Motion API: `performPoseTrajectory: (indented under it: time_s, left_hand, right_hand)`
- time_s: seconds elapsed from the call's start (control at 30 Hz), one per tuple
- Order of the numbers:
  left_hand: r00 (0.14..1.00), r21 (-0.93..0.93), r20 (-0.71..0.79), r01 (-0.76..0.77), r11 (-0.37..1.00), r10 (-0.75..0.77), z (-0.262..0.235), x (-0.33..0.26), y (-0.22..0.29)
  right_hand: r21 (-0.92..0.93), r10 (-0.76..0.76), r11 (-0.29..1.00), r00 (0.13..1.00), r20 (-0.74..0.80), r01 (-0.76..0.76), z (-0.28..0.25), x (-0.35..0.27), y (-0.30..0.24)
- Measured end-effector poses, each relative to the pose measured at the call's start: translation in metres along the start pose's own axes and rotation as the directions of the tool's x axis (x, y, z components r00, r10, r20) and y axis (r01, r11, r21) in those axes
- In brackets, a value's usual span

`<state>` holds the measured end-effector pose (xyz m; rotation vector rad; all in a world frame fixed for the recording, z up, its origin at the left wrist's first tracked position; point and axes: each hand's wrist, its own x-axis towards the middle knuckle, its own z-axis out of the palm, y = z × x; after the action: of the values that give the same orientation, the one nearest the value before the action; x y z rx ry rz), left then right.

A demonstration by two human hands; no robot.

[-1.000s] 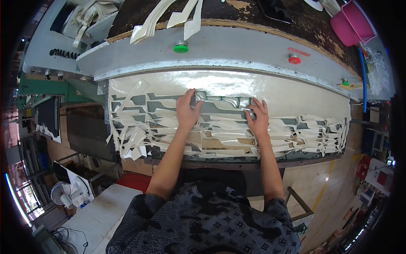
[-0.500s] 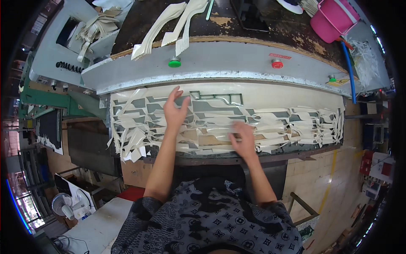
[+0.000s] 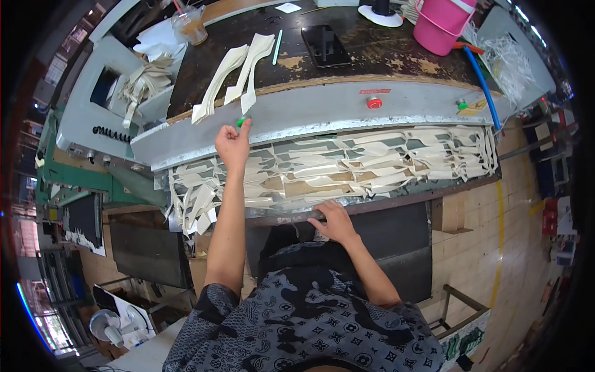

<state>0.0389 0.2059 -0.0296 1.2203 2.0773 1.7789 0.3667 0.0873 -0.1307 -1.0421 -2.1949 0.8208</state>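
Note:
My left hand (image 3: 232, 147) is raised to the grey beam (image 3: 310, 108), its fingers curled and its thumb against a green push button (image 3: 243, 122). My right hand (image 3: 334, 220) rests on the front edge (image 3: 279, 218) of the machine bed, thumb and fingers apart, with nothing visible held. Between my hands and the beam lies a cream sheet (image 3: 322, 184), cut into a net of thin, crumpled strips with openings. Two stacks of cut cream pieces (image 3: 222, 80) lie on the dark tabletop behind, their near ends overhanging the beam.
A red push button (image 3: 374, 103) sits farther right on the beam. On the worn dark tabletop (image 3: 285, 37) are a black phone (image 3: 325, 46), a pale green stick (image 3: 277, 48), a pink bucket (image 3: 441, 28) and a drink cup (image 3: 191, 28). A blue tube (image 3: 482, 90) hangs at the right.
My left hand has gone up from the cut sheet to the green button. My right hand has drawn back to the bed's front edge. The beam sits nearer me, and the green-edged metal die is hidden.

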Motion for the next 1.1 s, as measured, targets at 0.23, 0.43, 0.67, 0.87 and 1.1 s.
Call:
performPoseTrajectory:
  time_s: [0.23,0.43,0.67,0.87,1.1]
  left_hand:
    - [0.878,0.086,0.477,-0.094,0.992,0.042,-0.040,-0.109,-0.026]
    - [0.672,0.234,0.740,-0.208,0.950,-0.035,-0.081,-0.191,-0.045]
    - [0.677,0.285,0.735,-0.352,0.892,0.033,-0.093,-0.214,-0.036]
    - [0.705,0.265,0.702,-0.393,0.881,0.103,-0.089,-0.211,-0.034]
    - [0.541,0.273,0.833,-0.222,0.936,-0.115,-0.087,-0.176,-0.012]
  right_hand:
    - [-0.021,0.016,1.000,1.000,-0.020,-0.016,0.005,-0.006,0.002]
    - [-0.038,0.053,0.998,0.999,0.008,-0.052,0.005,-0.007,-0.003]
    - [0.039,0.108,0.993,0.994,0.021,-0.109,0.004,0.005,-0.006]
    - [0.026,0.106,0.994,0.994,0.035,-0.107,0.000,0.011,-0.008]
    - [0.186,0.199,0.959,0.975,0.103,-0.215,-0.010,0.015,0.002]
